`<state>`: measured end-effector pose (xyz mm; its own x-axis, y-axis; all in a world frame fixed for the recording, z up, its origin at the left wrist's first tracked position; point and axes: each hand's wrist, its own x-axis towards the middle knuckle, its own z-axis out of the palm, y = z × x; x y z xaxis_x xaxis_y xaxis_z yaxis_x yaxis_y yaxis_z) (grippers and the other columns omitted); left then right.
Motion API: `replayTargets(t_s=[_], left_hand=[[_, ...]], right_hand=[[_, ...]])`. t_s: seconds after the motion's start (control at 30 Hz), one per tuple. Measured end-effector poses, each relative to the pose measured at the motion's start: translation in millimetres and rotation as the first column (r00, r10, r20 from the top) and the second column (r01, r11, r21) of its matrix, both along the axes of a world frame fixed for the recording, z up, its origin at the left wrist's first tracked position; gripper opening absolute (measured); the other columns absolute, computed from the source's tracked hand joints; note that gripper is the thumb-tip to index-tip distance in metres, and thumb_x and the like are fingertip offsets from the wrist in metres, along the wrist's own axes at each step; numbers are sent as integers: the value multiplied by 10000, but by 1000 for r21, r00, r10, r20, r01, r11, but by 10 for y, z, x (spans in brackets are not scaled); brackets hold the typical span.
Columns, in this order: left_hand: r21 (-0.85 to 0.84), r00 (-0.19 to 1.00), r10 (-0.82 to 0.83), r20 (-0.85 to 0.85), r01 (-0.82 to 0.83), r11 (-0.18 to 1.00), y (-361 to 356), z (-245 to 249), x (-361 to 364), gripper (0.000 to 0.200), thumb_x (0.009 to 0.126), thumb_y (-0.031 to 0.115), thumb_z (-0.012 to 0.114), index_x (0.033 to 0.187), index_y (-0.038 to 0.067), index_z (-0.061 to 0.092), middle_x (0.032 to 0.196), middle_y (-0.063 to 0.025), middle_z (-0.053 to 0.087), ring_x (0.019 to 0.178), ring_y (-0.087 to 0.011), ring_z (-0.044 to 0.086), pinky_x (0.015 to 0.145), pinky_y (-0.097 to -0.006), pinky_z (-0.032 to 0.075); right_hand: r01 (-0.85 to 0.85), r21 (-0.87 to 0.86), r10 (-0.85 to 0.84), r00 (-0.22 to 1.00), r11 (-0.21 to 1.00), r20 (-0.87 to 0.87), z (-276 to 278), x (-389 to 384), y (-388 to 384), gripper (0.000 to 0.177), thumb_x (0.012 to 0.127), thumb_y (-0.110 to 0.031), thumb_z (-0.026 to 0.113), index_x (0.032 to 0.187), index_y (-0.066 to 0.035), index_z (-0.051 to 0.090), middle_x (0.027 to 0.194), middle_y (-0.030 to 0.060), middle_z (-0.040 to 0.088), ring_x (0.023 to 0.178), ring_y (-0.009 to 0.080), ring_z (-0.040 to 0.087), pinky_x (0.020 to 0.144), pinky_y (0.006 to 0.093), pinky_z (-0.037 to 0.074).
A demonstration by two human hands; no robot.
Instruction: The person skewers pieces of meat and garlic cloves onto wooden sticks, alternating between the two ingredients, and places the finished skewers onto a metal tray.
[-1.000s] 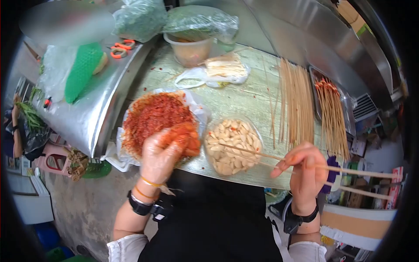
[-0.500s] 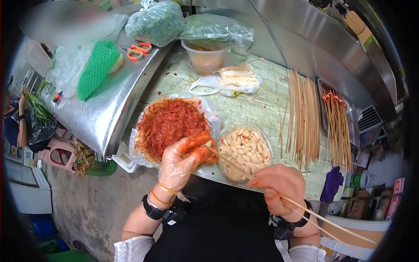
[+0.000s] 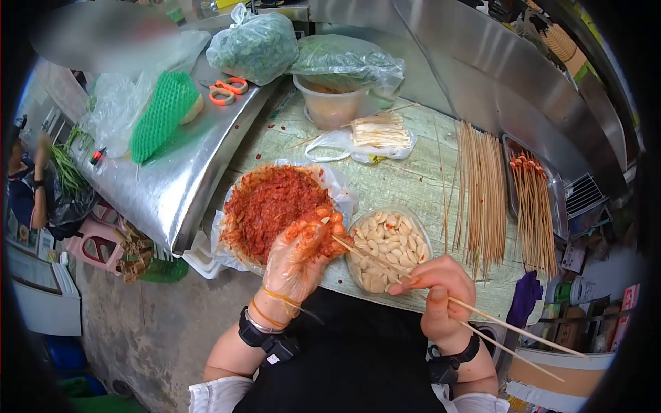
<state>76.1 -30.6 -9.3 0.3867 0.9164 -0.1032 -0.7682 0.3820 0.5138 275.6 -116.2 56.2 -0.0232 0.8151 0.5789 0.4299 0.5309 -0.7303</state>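
Two long, thin, pale wooden skewers (image 3: 506, 323) lie between the hands, their long axes slanting from beyond the person's right wrist, leftward and a little away from the body, so that the leading end of at least one points at the left fingertips. The right hand (image 3: 444, 296) is the nearer to their middle: its thumb and fingers are pinched closed on the shafts, and the rear ends spread slightly apart behind it. The left hand (image 3: 292, 258), in a clear plastic glove smeared red, faces that leading end with its fingers curled in, nearly closed, about a small pale piece (image 3: 325, 220); whether the skewer's tip touches or enters the piece cannot be told, as the fingers hide it. Just below the front of the shafts is a clear plastic tub (image 3: 429, 241) of smooth, pale, clove-like pieces (image 3: 387, 242), nearly between the hands. The left hand rests over the near right edge of a round bowl lined with a translucent white bag (image 3: 343, 196) and filled with coarse red paste (image 3: 272, 206). Farther out on the pale green tabletop (image 3: 413, 179), to the right, lies a row of loose bare wooden skewers (image 3: 485, 199), and beyond it red-tipped skewers (image 3: 533, 206) lie on a shallow metal tray (image 3: 559, 199).
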Motion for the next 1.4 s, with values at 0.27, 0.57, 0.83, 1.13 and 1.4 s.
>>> replayTargets(t_s=[0.27, 0.57, 0.83, 1.13, 1.4], left_hand=[[17, 997, 13, 76, -14, 1000, -16, 7, 15, 352, 911, 118, 561, 1219, -36, 486, 1141, -167, 576, 1014, -242, 582, 892, -395, 491], [-16, 993, 52, 103, -50, 999, -18, -23, 16, 348, 913, 130, 559, 1218, -24, 491, 1138, -148, 576, 1025, -239, 574, 901, -407, 481], [8, 991, 42, 124, -44, 999, -16, -111, 10, 326, 923, 151, 541, 1207, -5, 504, 1136, -117, 584, 1040, -240, 573, 896, -384, 492], [146, 933, 278, -227, -250, 957, 10, -48, 18, 262, 942, 101, 492, 1170, -23, 524, 1052, -120, 622, 931, -217, 625, 815, -356, 535], [206, 875, 399, -274, -352, 913, 70, -142, -6, 287, 943, 109, 491, 1186, -43, 502, 1030, -147, 623, 901, -236, 631, 808, -366, 541]], right_hand=[[-86, 54, 80, 990, 995, 113, -15, -35, 3, 163, 918, -159, 517, 908, -26, 610, 827, 118, 635, 664, 242, 612, 578, 301, 505], [-215, 176, 178, 962, 961, 206, -77, -101, 60, 126, 815, -69, 611, 933, -23, 605, 866, 108, 625, 696, 252, 632, 572, 325, 520], [-248, 234, 199, 956, 940, 213, -176, -137, 154, 158, 748, -39, 660, 898, -31, 612, 831, 103, 617, 682, 259, 628, 568, 326, 518], [-188, 179, 135, 953, 966, 273, -226, -328, 240, 155, 725, -9, 669, 869, -28, 617, 842, 113, 621, 652, 241, 627, 546, 309, 513], [-164, 189, 117, 965, 968, 236, -156, -464, 260, 72, 817, -48, 554, 852, -8, 604, 830, 129, 617, 642, 232, 594, 556, 304, 482]])
